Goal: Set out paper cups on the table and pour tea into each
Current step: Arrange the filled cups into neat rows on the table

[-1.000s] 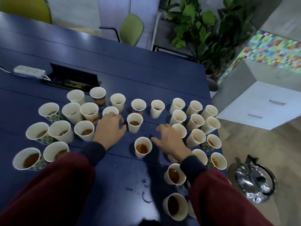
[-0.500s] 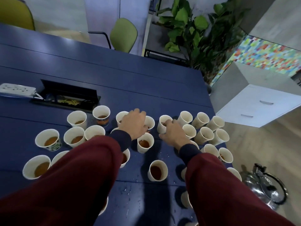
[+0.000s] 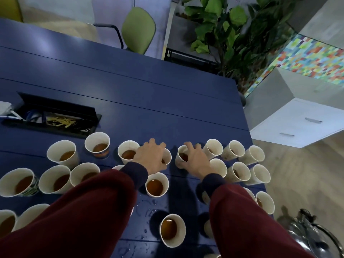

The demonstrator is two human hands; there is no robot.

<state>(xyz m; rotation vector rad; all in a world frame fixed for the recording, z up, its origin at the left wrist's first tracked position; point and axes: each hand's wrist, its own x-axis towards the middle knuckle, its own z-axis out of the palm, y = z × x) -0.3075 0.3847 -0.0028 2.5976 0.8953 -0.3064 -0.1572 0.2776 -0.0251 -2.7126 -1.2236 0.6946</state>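
Several white paper cups stand on the dark blue table (image 3: 167, 101), most with brown tea in them, such as one cup (image 3: 156, 187) between my arms and another (image 3: 172, 229) nearer to me. My left hand (image 3: 151, 158) reaches to the far row, its fingers curled over a paper cup (image 3: 167, 157) that it mostly hides. My right hand (image 3: 194, 159) grips the neighbouring paper cup (image 3: 181, 155) with thumb and fingers around its side. My red sleeves hide several cups below.
A steel kettle (image 3: 312, 237) sits on the floor at the lower right. An open cable box (image 3: 55, 116) is set into the table at the left. Water drops (image 3: 147, 207) lie on the table. A green chair (image 3: 138, 30), a plant (image 3: 236, 34) and a white drawer cabinet (image 3: 297, 123) stand beyond.
Both hands have moved forward from the middle cups to the far row, and each has closed on a cup there. My view has shifted forward with them.
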